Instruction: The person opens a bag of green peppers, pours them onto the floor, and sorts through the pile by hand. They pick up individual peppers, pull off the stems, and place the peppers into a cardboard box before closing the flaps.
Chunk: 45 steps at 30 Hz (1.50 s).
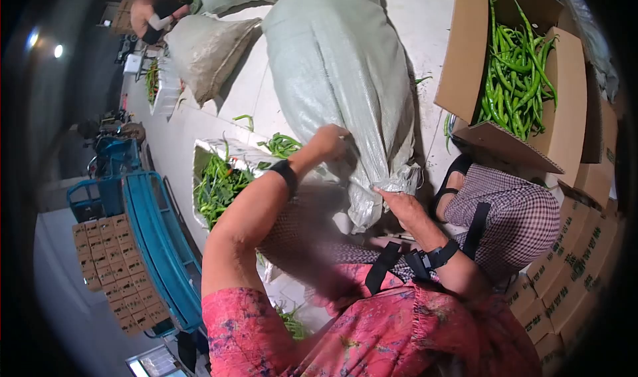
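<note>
A large pale green-white woven sack lies across the floor before me, its gathered end toward my lap. My left hand is closed at the sack's side, fingers curled against the woven cloth. Lower down, my right hand pinches the bunched mouth of the same sack between thumb and fingers. What is inside the sack is hidden. To the left of my left forearm stands a white foam box holding green peppers and leaves. More green peppers lie just beyond that wrist.
An open cardboard box of long green chillies stands at right. Stacked cartons are at lower right. Another full sack and a seated person are at upper left. A blue cart stands at left beside small boxes.
</note>
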Tool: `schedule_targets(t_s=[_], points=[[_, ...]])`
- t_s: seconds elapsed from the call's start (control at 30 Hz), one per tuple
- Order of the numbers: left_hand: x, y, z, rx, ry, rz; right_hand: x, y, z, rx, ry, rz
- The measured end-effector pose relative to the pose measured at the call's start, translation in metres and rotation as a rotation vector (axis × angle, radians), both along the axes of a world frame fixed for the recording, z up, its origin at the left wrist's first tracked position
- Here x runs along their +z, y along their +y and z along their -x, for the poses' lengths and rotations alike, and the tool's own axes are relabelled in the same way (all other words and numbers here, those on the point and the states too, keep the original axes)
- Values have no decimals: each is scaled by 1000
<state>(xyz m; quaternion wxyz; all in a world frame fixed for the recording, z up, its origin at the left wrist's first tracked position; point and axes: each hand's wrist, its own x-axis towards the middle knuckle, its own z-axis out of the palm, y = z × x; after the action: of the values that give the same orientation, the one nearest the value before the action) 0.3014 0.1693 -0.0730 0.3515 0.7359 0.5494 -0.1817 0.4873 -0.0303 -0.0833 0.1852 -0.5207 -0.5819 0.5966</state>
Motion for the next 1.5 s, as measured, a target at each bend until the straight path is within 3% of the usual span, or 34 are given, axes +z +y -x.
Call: schedule_targets(t_s=[0.03,0.07,0.1,0.17,0.2,0.27,0.33,0.43,0.47,0.5,0.53,0.57,0.6,0.7,0.83,0.9,0.93,1.03,1.1,1.17,1.2,1.23,1.3,1.37,1.47,1.5], points=[[-12,-10,12,-224,-37,-91,10,-1,1,-170,170,-2],[-22,-18,8,-411,100,-74,-26,-13,19,-328,324,12],[13,-35,-7,21,-14,223,-59,-18,28,-336,324,7],[30,-41,-10,39,-9,332,-103,-34,38,-412,527,36],[41,-43,-11,28,-8,341,-15,-17,5,-410,570,323],[64,-43,-15,-59,43,307,-19,-25,-7,-390,475,225],[79,-38,-18,84,127,377,-20,-30,-4,-351,388,131],[90,-34,-25,126,195,357,-14,-27,10,-564,835,226],[92,-29,-29,-7,166,322,-17,-22,10,-598,992,456],[92,-26,-34,-140,137,293,-19,-21,6,-602,990,458],[93,-19,-35,38,162,363,-20,-24,3,-584,844,292],[82,-5,-27,-191,217,326,-19,-26,3,-555,699,130],[91,0,-34,-120,233,346,-22,-27,8,-548,699,134],[102,8,-44,-31,194,378,-28,-19,27,-931,1016,249],[97,5,-53,136,64,404,2,-16,10,-942,1046,273],[93,2,-46,159,58,410,4,-19,1,-667,993,278],[91,-2,-41,274,28,420,4,-21,1,-559,1018,299],[68,-11,-25,442,-73,334,11,-27,-1,-382,856,167],[55,-13,-18,447,-150,314,13,-25,-1,-368,834,212],[42,-23,-16,379,-152,291,11,-27,-6,-353,782,304],[54,-40,-23,306,-76,126,13,-27,-9,-352,778,309],[71,-51,-27,158,-26,113,16,-27,-9,-374,762,299],[58,-97,-14,60,-60,149,-1,-30,-1,-370,729,271],[45,-113,-19,-188,-26,-104,-14,-32,5,-365,571,319],[45,-104,-36,127,-107,204,-27,-33,2,-389,481,308],[46,-98,-39,265,-103,366,-15,-34,-7,-441,645,313]])
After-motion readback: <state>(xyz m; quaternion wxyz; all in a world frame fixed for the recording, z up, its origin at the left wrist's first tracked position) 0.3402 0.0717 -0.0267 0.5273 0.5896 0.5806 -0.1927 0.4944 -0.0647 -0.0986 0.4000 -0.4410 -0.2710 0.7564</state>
